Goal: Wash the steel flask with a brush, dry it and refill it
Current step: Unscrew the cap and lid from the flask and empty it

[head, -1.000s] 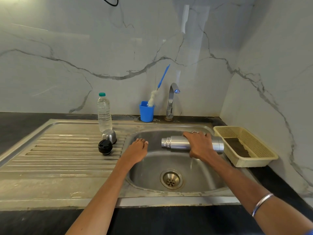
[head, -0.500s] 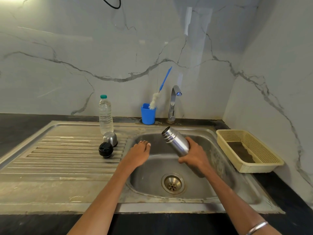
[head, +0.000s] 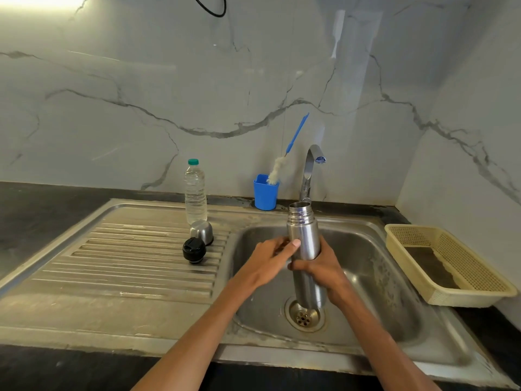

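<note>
The steel flask point(head: 304, 235) stands almost upright over the sink basin point(head: 375, 266), its open mouth up and just below the tap point(head: 311, 165). My right hand point(head: 321, 270) grips its middle from the right. My left hand point(head: 267, 263) holds it from the left, thumb pressed on the steel. Its bottom end hangs above the drain point(head: 304, 317). A bottle brush point(head: 284, 159) with a blue handle stands in a blue cup point(head: 265, 193) behind the sink. The steel cup lid point(head: 201, 231) and black stopper point(head: 194, 249) lie on the drainboard.
A clear plastic water bottle point(head: 195, 191) with a green cap stands at the back of the ribbed drainboard point(head: 127, 263). A beige plastic basket point(head: 451, 263) sits right of the sink on the dark counter. Marble walls close off the back and right.
The flask swung from lying sideways to nearly upright and moved toward the middle of the basin. My left hand left the sink rim and took hold of the flask.
</note>
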